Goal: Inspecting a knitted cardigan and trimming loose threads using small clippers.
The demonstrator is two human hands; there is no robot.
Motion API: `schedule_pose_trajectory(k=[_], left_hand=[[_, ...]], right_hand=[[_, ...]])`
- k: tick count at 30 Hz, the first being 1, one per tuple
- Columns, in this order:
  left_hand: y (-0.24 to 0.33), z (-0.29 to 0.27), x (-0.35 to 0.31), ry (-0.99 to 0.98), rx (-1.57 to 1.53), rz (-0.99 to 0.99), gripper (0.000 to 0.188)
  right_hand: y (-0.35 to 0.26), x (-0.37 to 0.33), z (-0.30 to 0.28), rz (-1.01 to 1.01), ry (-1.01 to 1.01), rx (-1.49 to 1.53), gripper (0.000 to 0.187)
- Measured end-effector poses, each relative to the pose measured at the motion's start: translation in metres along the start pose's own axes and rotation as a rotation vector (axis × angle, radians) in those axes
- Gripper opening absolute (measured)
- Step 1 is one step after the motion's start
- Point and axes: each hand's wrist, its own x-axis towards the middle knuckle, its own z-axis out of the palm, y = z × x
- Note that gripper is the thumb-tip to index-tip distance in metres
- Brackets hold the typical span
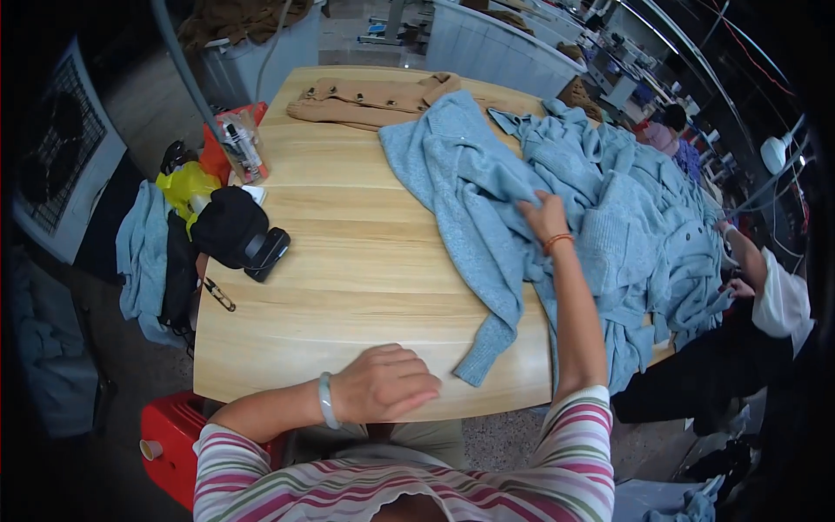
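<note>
Light-blue sweater (474, 187) lies on the wooden table (348, 261), right of centre, one sleeve stretched toward the near edge. Right hand (546, 219) is on its right part, fingers bent against the cloth; cannot tell whether they pinch a fold or only press. Left hand (383, 383) is over the near edge of the table, left of the sleeve's cuff, fingers loosely curled and part-way spread, nothing seen in it.

Right of the sweater and touching it: a heap of blue knitwear (639, 200), rumpled. At the heap's right side, a co-worker in a white sleeve (783, 300), hands at the cloth. Far edge: tan garment (374, 103) with dark buttons, laid flat. Left edge: black cloth bundle (228, 222), small snips (220, 294) nearer, yellow bag (187, 187) just beside.
</note>
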Motion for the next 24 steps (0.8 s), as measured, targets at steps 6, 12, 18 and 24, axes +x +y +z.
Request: schedule_pose_trajectory(k=[6, 12, 18, 24], left_hand=[[-0.024, -0.025, -0.010, 0.265, 0.061, -0.256, 0.010], [-0.076, -0.022, 0.006, 0.435, 0.281, -0.439, 0.042], [-0.114, 0.015, 0.004, -0.107, 0.368, -0.886, 0.071], [-0.107, 0.016, -0.035, -0.044, 0.570, -0.925, 0.057]], right_hand=[[-0.032, -0.177, -0.011, -0.817, -0.412, 0.079, 0.042], [0.004, -0.274, -0.066, -0.500, -0.917, 0.154, 0.040], [0.047, -0.302, -0.098, -0.328, -0.409, -0.213, 0.030], [0.086, -0.276, -0.078, -0.345, -0.047, -0.236, 0.027]])
